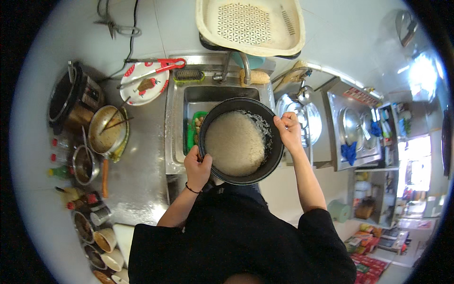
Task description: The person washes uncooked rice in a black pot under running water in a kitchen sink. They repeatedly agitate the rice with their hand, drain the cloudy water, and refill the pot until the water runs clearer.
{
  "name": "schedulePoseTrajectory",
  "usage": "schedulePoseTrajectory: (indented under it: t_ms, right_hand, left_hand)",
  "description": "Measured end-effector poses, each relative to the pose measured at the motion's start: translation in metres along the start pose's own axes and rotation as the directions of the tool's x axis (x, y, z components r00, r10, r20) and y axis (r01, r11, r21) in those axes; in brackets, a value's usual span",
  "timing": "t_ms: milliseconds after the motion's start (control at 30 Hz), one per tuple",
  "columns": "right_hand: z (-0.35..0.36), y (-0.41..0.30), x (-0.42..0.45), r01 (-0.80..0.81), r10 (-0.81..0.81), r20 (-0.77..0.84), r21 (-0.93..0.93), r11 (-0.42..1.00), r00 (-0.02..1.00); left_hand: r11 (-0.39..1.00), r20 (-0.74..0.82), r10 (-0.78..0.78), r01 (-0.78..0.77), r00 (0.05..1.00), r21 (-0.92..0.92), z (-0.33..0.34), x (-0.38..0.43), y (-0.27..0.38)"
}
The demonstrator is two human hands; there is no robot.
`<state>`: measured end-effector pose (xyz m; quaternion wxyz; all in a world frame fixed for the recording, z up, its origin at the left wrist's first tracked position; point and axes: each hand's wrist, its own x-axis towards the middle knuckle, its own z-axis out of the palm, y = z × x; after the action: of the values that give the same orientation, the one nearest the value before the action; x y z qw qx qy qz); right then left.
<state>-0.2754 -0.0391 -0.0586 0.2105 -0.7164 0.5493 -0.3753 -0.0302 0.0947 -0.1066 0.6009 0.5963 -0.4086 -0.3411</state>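
Both hands grip the rim of a black cooking pot (275, 152) over the near part of a stainless steel sink (221, 93). My left hand (198, 167) has its thumb over the lower left rim, and a dark band circles that wrist. My right hand (289, 131) pinches the right rim. White rice (236, 142) lies in the pot under cloudy water, with grains stuck along the right inner wall. Behind the pot, partly hidden, a green basket (190, 136) with small pale pieces sits in the sink. The faucet (245, 67) stands at the sink's back edge.
A white plastic colander basket (248, 28) is above the faucet. On the left counter are a strawberry-patterned plate (127, 88) with red-handled tongs (172, 65), a frying pan (106, 136), a saucepan (85, 167) and an electric cooker (76, 101). Metal lids (314, 120) stand right of the sink.
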Motion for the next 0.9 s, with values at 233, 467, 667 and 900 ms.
schedulePoseTrajectory:
  t_ms: [233,467,667,900]
  right_hand:
    - [0.049,0.02,-0.027,-0.178,0.177,0.023,0.208,0.962,0.984]
    - [0.086,0.025,-0.04,-0.225,0.198,0.109,0.421,0.879,0.974]
    - [0.089,0.028,-0.041,-0.231,0.198,0.12,0.567,0.791,0.973]
    - [0.085,0.027,-0.039,-0.167,0.145,0.089,0.664,0.729,0.985]
  left_hand:
    - [0.979,0.07,-0.026,0.011,0.997,0.202,-0.028,0.022,0.032]
    - [0.901,0.117,-0.009,-0.043,0.993,0.431,-0.049,0.029,0.061]
    - [0.887,0.095,-0.009,-0.036,0.995,0.46,-0.039,0.022,0.077]
    - [0.863,0.048,-0.011,-0.015,0.999,0.504,-0.03,0.008,0.095]
